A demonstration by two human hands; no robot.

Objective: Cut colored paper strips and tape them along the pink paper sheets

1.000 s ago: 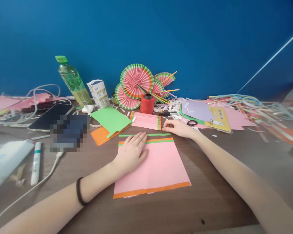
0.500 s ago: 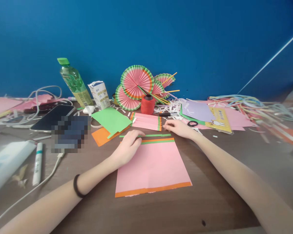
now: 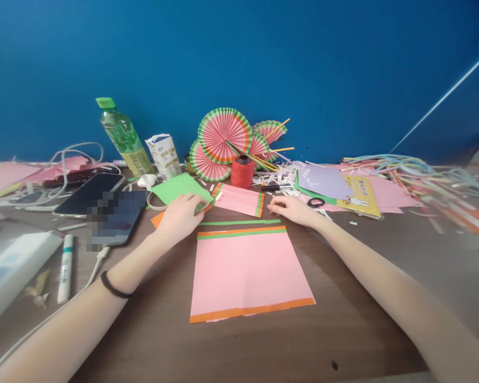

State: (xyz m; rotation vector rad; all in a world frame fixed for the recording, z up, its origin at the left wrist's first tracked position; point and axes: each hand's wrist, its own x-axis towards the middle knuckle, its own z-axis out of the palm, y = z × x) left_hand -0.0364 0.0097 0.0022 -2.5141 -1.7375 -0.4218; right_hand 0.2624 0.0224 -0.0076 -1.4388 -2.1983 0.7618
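Observation:
A pink sheet [image 3: 251, 274] with orange and green bands along its far edge and an orange band along its near edge lies flat before me. Just beyond it runs a thin green paper strip [image 3: 235, 223]. My left hand [image 3: 181, 218] is at the near edge of a green sheet [image 3: 179, 187], its fingers bent and closed on that paper. An orange sheet [image 3: 156, 219] shows partly underneath. My right hand [image 3: 289, 209] rests past the strip's right end, fingers curled together; whatever they hold is hidden. A pleated pink piece [image 3: 239, 200] lies between the hands.
Behind stand a red thread spool [image 3: 241, 171], round pleated paper fans [image 3: 224, 135], a carton [image 3: 164, 157] and a green-capped bottle [image 3: 123, 138]. Phones [image 3: 90, 194], cables and a marker [image 3: 65, 268] lie left. Scissors [image 3: 315, 202], paper scraps and coloured sheets [image 3: 323, 181] lie right.
My left hand has moved left, off the pink sheet and green strip, onto the green sheet. My right hand has stayed nearly where it was.

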